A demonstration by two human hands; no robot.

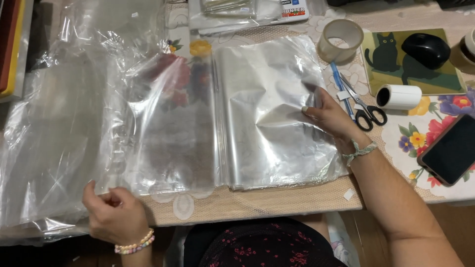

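A stack of clear plastic bags (277, 118) lies on the table in front of me. My right hand (330, 117) rests on the stack's right side, fingers pinching the top sheet, which wrinkles toward it. My left hand (115, 211) is at the table's near left edge, fingers pinched on the lower edge of a loose clear plastic sheet (163, 123) that spreads leftward from the stack. A large crumpled pile of clear plastic (54, 123) covers the left of the table.
Right of the stack lie scissors (365, 106), a blue pen (340, 86), a tape roll (339, 39), a white label roll (399, 97), a black mouse (425, 50) on a cat-pattern pad (445, 79), and a phone (451, 149). Packets (247, 12) sit at the back.
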